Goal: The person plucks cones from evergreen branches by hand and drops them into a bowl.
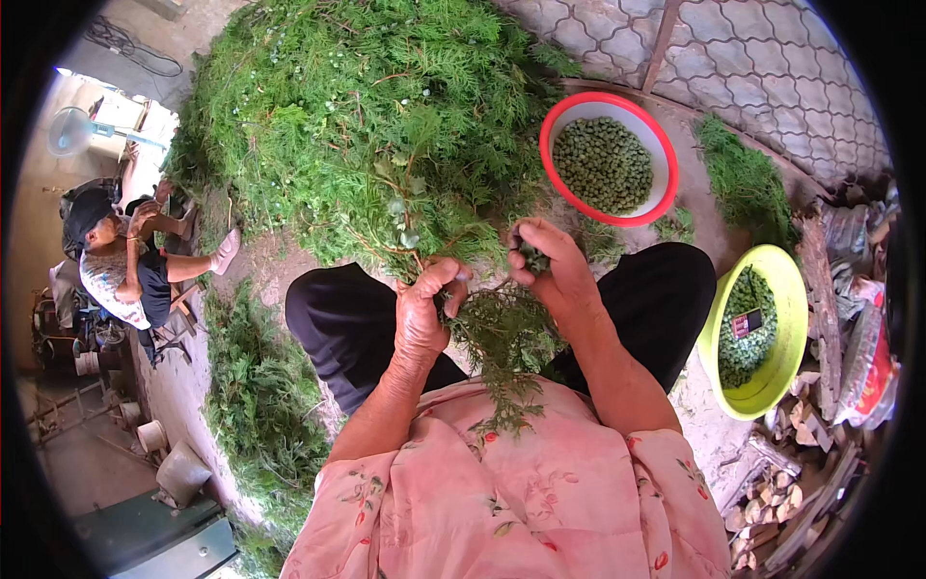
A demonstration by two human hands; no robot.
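My left hand [430, 297] grips a conifer branch [506, 326] with scale-like leaves, which looks like arborvitae, above my lap. Its sprays hang down in front of my shirt, and a few cones [405, 231] show on twigs just past the left hand. To the right, my right hand [550, 268] has its fingers curled around several small green cones [534, 259]. Ahead of both hands rises a large heap of cut green branches [362, 116]. A white basin with a red rim [670, 145], holding many loose green cones [604, 163], stands beyond my right knee.
A yellow-green basin [785, 376] at right holds more cones and a small dark rectangular device [747, 323]. Split firewood [774, 499] is stacked behind it. Metal lattice [759, 65] borders the upper right. Another person [119, 260] sits at left. More branches [260, 391] lie beside my left leg.
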